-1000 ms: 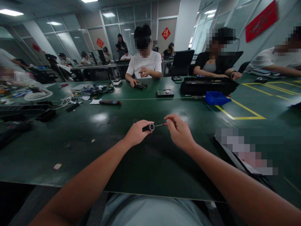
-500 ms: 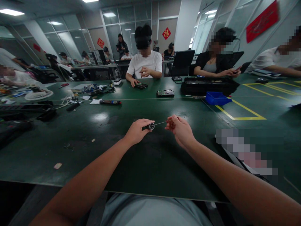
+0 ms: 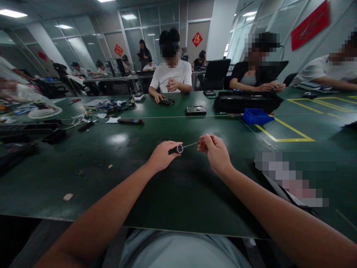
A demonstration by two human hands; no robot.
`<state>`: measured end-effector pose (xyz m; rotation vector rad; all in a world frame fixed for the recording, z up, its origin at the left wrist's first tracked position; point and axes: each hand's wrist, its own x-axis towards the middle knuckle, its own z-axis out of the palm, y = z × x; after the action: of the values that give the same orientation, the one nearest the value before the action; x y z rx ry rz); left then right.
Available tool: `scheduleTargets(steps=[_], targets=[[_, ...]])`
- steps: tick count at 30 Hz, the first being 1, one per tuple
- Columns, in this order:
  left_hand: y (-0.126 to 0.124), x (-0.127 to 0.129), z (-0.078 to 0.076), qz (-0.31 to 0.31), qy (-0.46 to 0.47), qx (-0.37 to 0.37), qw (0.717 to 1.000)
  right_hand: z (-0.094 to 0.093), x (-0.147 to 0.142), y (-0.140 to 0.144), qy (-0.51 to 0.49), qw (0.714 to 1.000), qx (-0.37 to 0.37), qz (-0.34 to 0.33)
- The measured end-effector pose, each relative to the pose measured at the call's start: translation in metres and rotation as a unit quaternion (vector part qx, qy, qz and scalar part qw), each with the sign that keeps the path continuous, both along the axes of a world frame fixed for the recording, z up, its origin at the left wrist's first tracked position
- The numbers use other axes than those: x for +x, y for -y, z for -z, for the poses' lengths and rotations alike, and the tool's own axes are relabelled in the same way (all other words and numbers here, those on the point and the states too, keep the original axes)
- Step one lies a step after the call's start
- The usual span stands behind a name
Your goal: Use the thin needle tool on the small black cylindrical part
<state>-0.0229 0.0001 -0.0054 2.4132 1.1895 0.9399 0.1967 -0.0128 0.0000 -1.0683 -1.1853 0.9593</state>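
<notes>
My left hand [image 3: 161,157] is closed round a small dark cylinder with a silvery ring-shaped end [image 3: 180,149], its thumb and fingers on opposite sides. The ring end faces me, just above the green tabletop. A thin metal rod [image 3: 190,144] reaches from my right hand [image 3: 218,153] to the cylinder's ring end. My right fingers pinch the rod's far end, which they mostly hide; whether it has a handle I cannot tell. The rod's tip meets the ring or passes just behind it; which one is too small to make out.
A pen-shaped electric tool [image 3: 130,121] lies ahead on the left, near tangled cables [image 3: 114,105]. Beyond my hands are a circuit-board device [image 3: 195,110], a blue bin [image 3: 257,116] and a long black casing [image 3: 247,101]. Co-workers sit across the table [image 3: 92,197].
My right hand has shifted slightly upward and turned a little, tilting the rod slightly more. The left hand and cylinder stay almost in place.
</notes>
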Motion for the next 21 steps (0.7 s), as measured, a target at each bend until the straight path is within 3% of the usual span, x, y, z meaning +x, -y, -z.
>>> scheduleTargets(steps=[9, 16, 21], targets=[[0.002, 0.002, -0.001, -0.010, 0.003, -0.007, 1.000, -0.013, -0.002, 0.014, 0.143, 0.988, 0.064, -0.001], [0.001, 0.001, 0.001, -0.012, 0.004, 0.001, 1.000, -0.023, 0.001, 0.021, 0.254, 0.963, 0.060, 0.069], [0.001, 0.001, 0.000, -0.013, 0.004, -0.005, 1.000, -0.024, 0.000, 0.021, 0.290, 0.951, 0.076, 0.075]])
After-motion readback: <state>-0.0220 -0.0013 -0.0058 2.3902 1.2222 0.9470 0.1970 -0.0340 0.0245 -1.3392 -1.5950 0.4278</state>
